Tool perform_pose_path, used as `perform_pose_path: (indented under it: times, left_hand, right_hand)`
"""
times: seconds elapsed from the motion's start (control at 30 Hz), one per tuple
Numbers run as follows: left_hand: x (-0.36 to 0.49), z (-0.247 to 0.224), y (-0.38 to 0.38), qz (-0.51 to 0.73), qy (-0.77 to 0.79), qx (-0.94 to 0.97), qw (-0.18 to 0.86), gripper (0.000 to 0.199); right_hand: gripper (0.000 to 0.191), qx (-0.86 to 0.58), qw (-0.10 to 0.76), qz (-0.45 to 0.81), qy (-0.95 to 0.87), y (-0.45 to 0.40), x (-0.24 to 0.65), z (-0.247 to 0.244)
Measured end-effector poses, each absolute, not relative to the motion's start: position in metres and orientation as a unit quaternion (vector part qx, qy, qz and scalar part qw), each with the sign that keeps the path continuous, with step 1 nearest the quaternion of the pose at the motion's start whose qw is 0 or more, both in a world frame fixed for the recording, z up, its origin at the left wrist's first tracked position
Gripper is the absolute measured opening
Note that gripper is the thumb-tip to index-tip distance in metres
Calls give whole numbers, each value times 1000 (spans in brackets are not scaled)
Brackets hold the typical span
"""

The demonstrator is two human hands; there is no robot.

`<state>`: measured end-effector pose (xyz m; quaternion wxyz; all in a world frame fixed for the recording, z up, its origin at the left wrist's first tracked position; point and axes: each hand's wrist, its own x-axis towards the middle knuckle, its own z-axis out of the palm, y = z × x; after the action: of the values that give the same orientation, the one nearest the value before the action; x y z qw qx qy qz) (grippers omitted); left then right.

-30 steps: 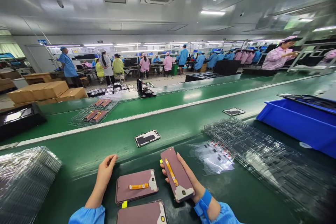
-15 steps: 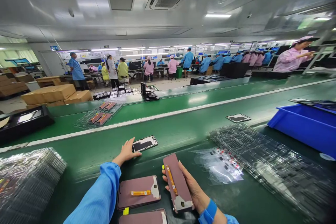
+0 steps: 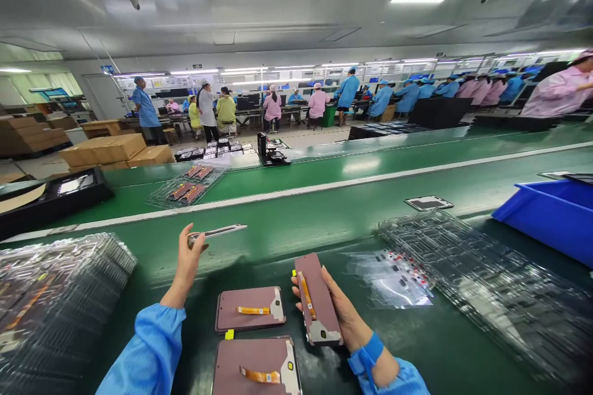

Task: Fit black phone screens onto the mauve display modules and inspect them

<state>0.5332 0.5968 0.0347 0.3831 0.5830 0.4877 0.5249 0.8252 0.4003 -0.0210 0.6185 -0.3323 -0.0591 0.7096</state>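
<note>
Pinched by one end, a thin phone frame point(image 3: 221, 231) is held edge-on above the green belt by my left hand point(image 3: 189, 259). My right hand point(image 3: 343, 311) is wrapped round a phone screen point(image 3: 317, 293), its pinkish-brown back turned up with an orange flex cable on it. Whether more than one screen is in that grip I cannot tell. Between my arms lie similar phone screens, one farther off point(image 3: 250, 319) and one nearer point(image 3: 252, 355), each with an orange flex cable and a silver end. Yellow tabs stick out at some edges.
Stacked clear trays point(image 3: 55, 296) stand at left. Flat clear trays point(image 3: 463, 284) and plastic films point(image 3: 393, 274) lie at right, near a blue bin point(image 3: 551, 216). Another phone frame point(image 3: 428, 203) rests on the belt point(image 3: 296, 222). Across it is a tray of screens point(image 3: 189, 185). Co-workers sit and stand beyond.
My left hand has lifted the phone frame off the belt and tipped it edge-on, moving left. My right hand still holds the screen. The view has shifted slightly.
</note>
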Motion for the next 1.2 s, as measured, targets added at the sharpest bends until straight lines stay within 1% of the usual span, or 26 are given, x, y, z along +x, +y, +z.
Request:
perform_pose_path:
  times: [0.1,0.23,0.3,0.37,0.47,0.63,0.83,1.03,1.2]
  left_hand:
    - [521,44,553,550,455,532,456,78]
    - [517,44,491,525,413,459,586,95]
    - [520,40,467,491,403,461,620,100]
    - [525,34,448,460,373,481,646,102]
    - [531,24,430,424,308,505,686,102]
    - [537,20,419,369,270,550,699,102]
    - [539,26,416,360,247,555,708,96]
    - [545,26,411,349,248,552,715,98]
    - [545,26,411,375,232,537,719,89]
  right_hand:
    - [45,-334,641,685,-88,393,827,-11]
    - [58,-361,677,614,-183,378,826,11]
    - [64,-384,688,558,-260,368,822,23]
    - [69,-404,686,501,-339,358,816,34]
    - [70,-424,661,444,-432,346,803,43]
    - [65,-456,570,399,-555,343,784,42]
    - [67,-466,471,403,-632,347,780,33]
    - [67,-466,423,371,-683,347,778,31]
    - [71,-462,403,335,-715,347,779,30]
